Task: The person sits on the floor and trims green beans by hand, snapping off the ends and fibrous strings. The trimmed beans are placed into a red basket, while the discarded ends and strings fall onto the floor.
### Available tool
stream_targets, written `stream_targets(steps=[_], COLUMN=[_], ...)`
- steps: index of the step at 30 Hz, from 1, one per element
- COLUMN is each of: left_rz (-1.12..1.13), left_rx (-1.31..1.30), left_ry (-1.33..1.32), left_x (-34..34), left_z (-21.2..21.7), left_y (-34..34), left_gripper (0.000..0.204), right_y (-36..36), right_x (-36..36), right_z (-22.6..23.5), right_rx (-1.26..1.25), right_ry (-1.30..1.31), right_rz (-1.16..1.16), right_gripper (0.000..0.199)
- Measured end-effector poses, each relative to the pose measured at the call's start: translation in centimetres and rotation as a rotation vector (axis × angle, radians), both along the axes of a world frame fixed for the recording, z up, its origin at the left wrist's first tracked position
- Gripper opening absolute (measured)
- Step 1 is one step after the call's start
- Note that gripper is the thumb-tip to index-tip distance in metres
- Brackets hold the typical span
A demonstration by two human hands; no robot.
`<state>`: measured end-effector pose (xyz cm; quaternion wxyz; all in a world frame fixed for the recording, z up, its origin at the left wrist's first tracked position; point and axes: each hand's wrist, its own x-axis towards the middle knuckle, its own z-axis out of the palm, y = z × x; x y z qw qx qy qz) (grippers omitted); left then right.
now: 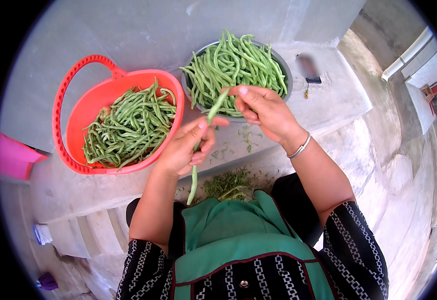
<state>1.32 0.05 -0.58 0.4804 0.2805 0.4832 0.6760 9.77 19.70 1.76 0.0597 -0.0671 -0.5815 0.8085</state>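
Observation:
My left hand [187, 145] is closed on a long green bean [218, 106], held between thumb and fingers. The bean slants up to the right, and its lower end hangs below my palm. At the upper tip is my right hand [266, 111], with its index finger against the bean, its thumb bent over and the other fingers curled. Behind it stands a grey metal basin [289, 80] heaped with green beans [236, 62]. On the left, a red plastic basket [178, 92] with a tall handle holds more green beans [131, 125], thinner and duller looking.
Both containers stand on a concrete ledge [336, 107] against a grey wall [143, 30]. Bean scraps [248, 137] lie on the ledge, with a larger pile of trimmings [228, 184] below by my knees. A small dark object [313, 80] lies right of the basin. A pink container [16, 155] stands far left.

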Motion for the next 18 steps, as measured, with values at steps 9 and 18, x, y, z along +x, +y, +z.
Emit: stream_targets(steps=[9,18], left_rz=[-0.031,-0.030], left_rx=[-0.111,-0.050], left_ry=[-0.256,-0.383], left_x=[1.4,2.0], left_z=[-0.3,-0.1], left_y=[0.9,0.3], left_gripper=[0.043,0.040], right_y=[-0.3,1.5], right_x=[-0.7,-0.2], right_z=[-1.4,-1.7], right_rx=[1.437,1.443], right_ry=[0.611,0.466], right_rz=[-0.474,-0.399], right_gripper=[0.013,0.013])
